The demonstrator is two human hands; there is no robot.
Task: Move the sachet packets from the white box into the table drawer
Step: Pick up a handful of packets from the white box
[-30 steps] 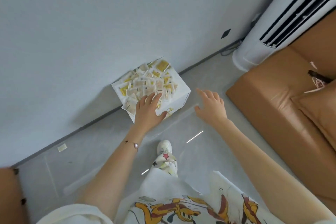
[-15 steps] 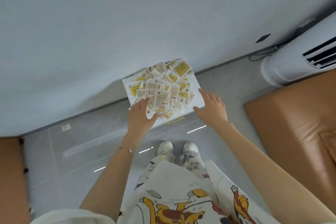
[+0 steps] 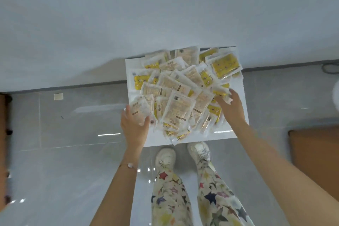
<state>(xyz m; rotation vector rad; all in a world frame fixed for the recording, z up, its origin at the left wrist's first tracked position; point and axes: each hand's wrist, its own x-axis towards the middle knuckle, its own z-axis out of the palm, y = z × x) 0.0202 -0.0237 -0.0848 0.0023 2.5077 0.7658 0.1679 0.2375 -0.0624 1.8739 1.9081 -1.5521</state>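
You're making the first grab: sachets (image 3: 179, 97) are sitting heaped in the white box (image 3: 236, 130) on the floor; drawer not showing. Left hand (image 3: 134, 126) is pinching sachets at the near-left edge. Right hand (image 3: 232, 111) is digging in, grip too blurred to tell. Next: scoop firmly, lift. Half a second ago both were just arriving, fingers spread.

The box (image 3: 236, 130) is white. The packets (image 3: 179, 108) are partly bright yellow with small dark marks, partly pale beige with brown print. The floor (image 3: 73, 170) is glossy grey tile, the wall (image 3: 110, 14) pale grey-white. The trousers (image 3: 170, 198) are cream, strewn with red, blue and yellow stars; the shoes (image 3: 165, 158) white.
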